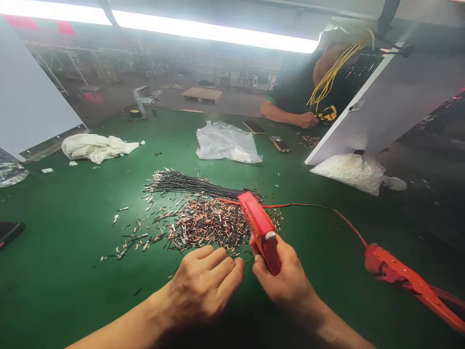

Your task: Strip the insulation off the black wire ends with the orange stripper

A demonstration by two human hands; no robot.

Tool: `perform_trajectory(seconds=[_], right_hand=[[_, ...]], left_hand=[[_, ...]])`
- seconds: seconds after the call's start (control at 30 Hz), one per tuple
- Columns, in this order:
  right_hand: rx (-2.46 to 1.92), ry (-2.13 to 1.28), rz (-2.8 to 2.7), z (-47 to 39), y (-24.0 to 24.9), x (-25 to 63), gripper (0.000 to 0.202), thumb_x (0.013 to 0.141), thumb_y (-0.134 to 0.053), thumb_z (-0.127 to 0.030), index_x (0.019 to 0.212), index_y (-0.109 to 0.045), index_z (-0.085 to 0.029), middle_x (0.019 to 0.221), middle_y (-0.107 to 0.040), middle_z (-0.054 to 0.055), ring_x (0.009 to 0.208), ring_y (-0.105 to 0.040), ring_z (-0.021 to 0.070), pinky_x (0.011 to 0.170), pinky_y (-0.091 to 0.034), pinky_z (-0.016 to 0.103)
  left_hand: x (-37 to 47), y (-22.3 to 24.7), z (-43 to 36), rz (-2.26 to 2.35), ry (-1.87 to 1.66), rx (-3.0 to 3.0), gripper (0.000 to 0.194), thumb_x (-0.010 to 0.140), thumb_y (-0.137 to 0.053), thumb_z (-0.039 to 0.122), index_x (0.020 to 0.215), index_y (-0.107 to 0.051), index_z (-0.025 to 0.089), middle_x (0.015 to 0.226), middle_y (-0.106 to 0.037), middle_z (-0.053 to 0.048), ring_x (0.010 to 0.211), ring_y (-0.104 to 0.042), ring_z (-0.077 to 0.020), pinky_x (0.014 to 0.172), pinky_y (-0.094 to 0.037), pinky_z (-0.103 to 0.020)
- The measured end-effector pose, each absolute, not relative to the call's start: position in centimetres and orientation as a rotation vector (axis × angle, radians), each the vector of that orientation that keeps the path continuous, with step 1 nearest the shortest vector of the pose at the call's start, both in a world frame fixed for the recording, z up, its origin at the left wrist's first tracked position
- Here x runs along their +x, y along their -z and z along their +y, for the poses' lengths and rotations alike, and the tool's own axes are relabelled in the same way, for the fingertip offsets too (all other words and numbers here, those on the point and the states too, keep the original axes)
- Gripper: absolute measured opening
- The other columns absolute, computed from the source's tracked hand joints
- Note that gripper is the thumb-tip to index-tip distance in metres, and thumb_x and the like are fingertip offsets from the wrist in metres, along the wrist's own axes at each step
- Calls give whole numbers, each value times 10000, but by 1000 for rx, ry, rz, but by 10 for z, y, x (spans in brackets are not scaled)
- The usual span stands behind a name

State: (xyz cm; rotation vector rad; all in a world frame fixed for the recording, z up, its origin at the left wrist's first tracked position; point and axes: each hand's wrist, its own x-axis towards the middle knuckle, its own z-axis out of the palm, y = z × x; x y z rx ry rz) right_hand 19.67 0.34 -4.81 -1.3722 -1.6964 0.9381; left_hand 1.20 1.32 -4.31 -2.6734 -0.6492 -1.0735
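My right hand [286, 271] is wrapped round a red wire stripper [258, 220], its head pointing away from me over the pile. My left hand [210, 281] is beside it, closed with the fingers curled under; what they hold, if anything, is hidden. In front of both hands lies a heap of short black and copper wire scraps [210, 224]. Behind the heap, a bundle of black wires [196, 184] lies across the table, its left ends bare and silvery. A red cord [312, 204] runs from near the stripper's head to a second red-handled tool [403, 276] at the right.
A clear plastic bag [227, 143], two phones [279, 143] and a white cloth [94, 147] lie farther back on the green table [72, 218]. A stuffed white bag [352, 169] sits by a white panel [370, 102]. Across the table a person [290, 92] holds yellow wires.
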Motion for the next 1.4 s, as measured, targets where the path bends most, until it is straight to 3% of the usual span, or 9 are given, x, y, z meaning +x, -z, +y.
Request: perform_trajectory(seconds=[0.17, 0.37, 0.47, 0.63, 0.77, 0.93, 1.13, 1.4], right_hand=[[-1342, -680, -1902, 7, 45, 193, 171, 670, -451, -101, 769, -410, -234, 674, -467, -13, 644, -424, 181, 573, -320, 288], [-1383, -550, -1906, 14, 46, 198, 161, 687, -451, -116, 807, -455, -224, 670, -462, -16, 616, -417, 176, 583, -327, 296], [-1493, -694, -1724, 21, 47, 208, 134, 742, -478, -150, 857, -488, -218, 721, -508, -8, 632, -468, 171, 588, -350, 292], [-1485, -938, -1499, 28, 39, 217, 126, 799, -564, -291, 883, -537, -201, 783, -551, 14, 684, -514, 180, 655, -408, 310], [-1444, -1017, -1455, 30, 38, 217, 181, 839, -561, -372, 862, -539, -194, 766, -531, 13, 688, -498, 181, 685, -410, 336], [-1369, -1108, -1454, 33, 36, 219, 180, 846, -563, -363, 879, -556, -186, 834, -571, 37, 749, -534, 197, 717, -428, 356], [-1281, -1324, -1453, 29, 26, 223, 203, 852, -573, -359, 962, -597, -190, 1133, -641, 104, 952, -581, 239, 841, -433, 411], [-1122, -1464, -1385, 27, 33, 223, 179, 833, -602, -251, 1005, -608, -203, 1075, -628, 61, 910, -578, 199, 837, -441, 374]], left_hand=[[18, 53, 10, -753, 1049, -2735, 232, 873, -384, 30, 753, -554, 134, 530, -501, 5, 460, -399, -136, 469, -291, -301], [16, 53, 7, -739, 981, -2793, 284, 850, -357, 10, 655, -480, 176, 548, -464, -1, 475, -366, -145, 479, -287, -308], [13, 50, 6, -787, 995, -2782, 267, 855, -350, 14, 708, -515, 162, 545, -465, 5, 464, -375, -143, 473, -284, -306], [7, 50, 10, -939, 1162, -2605, 134, 867, -497, 45, 900, -589, 136, 503, -523, 50, 405, -434, -101, 444, -306, -256], [4, 57, 16, -1049, 1328, -2551, 141, 884, -520, 51, 940, -585, 162, 557, -627, 45, 428, -536, -69, 472, -392, -188], [5, 59, 20, -1170, 1409, -2527, 69, 948, -506, 189, 940, -568, 161, 675, -690, 5, 518, -625, -87, 517, -474, -177], [5, 49, 22, -1350, 1525, -2546, 81, 945, -451, 139, 962, -527, 164, 703, -619, 20, 540, -595, -78, 519, -481, -167], [2, 52, 19, -1304, 1593, -2506, 104, 899, -525, 105, 969, -559, 174, 763, -648, 7, 621, -615, -75, 614, -512, -169]])
